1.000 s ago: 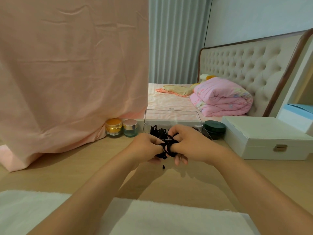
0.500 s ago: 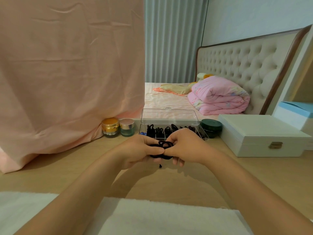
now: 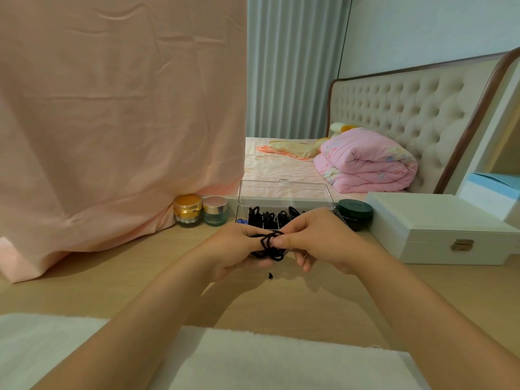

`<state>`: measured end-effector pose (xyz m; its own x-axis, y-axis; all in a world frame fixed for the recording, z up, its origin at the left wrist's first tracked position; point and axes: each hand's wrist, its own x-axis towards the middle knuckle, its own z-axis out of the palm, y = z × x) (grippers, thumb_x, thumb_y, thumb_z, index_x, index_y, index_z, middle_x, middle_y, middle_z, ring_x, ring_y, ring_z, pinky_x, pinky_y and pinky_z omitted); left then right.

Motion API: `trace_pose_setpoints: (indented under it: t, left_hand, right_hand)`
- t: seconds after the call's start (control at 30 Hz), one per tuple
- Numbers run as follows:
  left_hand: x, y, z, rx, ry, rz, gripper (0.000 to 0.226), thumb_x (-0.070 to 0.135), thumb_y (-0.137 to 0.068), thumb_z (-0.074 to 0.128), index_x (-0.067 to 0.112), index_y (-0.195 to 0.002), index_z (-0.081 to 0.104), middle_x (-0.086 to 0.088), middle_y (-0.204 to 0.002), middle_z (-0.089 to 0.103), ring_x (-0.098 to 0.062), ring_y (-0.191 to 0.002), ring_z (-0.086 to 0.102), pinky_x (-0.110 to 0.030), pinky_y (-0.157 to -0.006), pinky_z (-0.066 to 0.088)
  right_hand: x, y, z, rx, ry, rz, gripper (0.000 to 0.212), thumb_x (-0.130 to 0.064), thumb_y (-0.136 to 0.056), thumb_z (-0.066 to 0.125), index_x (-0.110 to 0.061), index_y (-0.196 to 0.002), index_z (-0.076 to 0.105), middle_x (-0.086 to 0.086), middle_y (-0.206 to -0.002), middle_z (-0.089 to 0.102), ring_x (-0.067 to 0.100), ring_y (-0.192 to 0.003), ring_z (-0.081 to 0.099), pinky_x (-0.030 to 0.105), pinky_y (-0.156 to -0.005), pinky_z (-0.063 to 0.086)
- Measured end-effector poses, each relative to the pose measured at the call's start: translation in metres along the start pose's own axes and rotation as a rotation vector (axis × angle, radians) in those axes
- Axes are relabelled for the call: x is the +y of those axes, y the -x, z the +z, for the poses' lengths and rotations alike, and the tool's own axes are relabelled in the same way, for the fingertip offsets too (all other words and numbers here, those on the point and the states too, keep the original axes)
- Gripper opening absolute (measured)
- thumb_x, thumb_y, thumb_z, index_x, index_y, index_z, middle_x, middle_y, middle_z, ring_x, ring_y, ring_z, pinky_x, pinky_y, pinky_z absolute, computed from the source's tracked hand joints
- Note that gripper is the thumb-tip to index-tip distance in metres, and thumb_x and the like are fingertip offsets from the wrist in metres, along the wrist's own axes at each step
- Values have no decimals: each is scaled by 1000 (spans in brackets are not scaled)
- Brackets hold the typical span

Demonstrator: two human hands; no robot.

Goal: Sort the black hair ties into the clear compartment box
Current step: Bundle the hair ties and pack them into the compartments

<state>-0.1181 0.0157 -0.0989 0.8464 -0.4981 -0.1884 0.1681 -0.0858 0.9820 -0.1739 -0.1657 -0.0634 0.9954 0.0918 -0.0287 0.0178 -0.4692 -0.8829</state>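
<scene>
Hands meet over the table (image 3: 112, 277): the left hand (image 3: 233, 249) and right hand (image 3: 318, 240) both pinch one tangle of ties (image 3: 268, 246) between them, fingers curled. Just beyond, the box (image 3: 284, 192) stands open, lid upright, with more ties in its compartments; the knuckles hide its near edge. To its left a gold jar (image 3: 188, 209) and glass jar (image 3: 215, 211) sit against pink cloth (image 3: 112, 122); to its right are a dark tin (image 3: 354, 215) and white case (image 3: 439, 229). The held ties are thin black loops, bunched together, touching both thumbs. A black speck (image 3: 270, 275) lies on the table just below.
</scene>
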Motion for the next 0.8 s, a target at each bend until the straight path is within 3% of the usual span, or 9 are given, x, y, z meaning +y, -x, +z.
trace_pose_setpoints:
  t: [0.17,0.3,0.4,0.5,0.63,0.8]
  left_hand:
    - [1,1,-4,-86,130,-50,27,5,-97,59,4,-123,69,-18,-116,72,-19,-100,71,-23,-72,61]
    - [2,2,-5,-130,136,-73,27,4,-98,56,4,-121,69,-17,-113,73,-16,-90,73,-22,-70,60]
    - [6,5,-10,-241,86,-95,32,8,-97,59,7,-127,67,-19,-124,69,-19,-98,69,-25,-82,60]
    - [12,10,-14,-308,86,-127,36,-3,-98,50,5,-131,62,-22,-125,67,-28,-117,66,-32,-94,56]
    - [16,14,-11,-165,8,-99,28,-1,-102,45,4,-126,60,-20,-113,73,-27,-108,71,-32,-83,61]
    - [23,14,-13,-81,-51,10,23,13,-102,53,0,-119,58,-12,-109,76,-23,-102,73,-31,-79,62]
  right_hand:
    - [7,-7,5,178,151,41,17,-17,-82,83,-12,-93,71,11,-72,73,17,-47,64,28,-47,55]
    - [10,-6,5,89,44,28,33,-12,-86,78,-11,-116,65,11,-95,71,19,-61,68,29,-50,55]
    - [14,-5,0,-25,13,70,20,-9,-91,72,-10,-110,75,13,-88,77,18,-63,69,29,-58,59]
    - [17,-6,-5,2,66,121,18,-8,-89,74,-6,-107,76,13,-80,77,17,-60,68,29,-60,61]
    - [19,-8,-5,87,158,150,14,-10,-85,76,-11,-99,77,12,-82,77,18,-60,70,30,-56,59]
    - [26,-16,-4,257,289,133,6,-19,-75,79,-21,-81,81,2,-71,77,22,-74,76,44,-75,64]
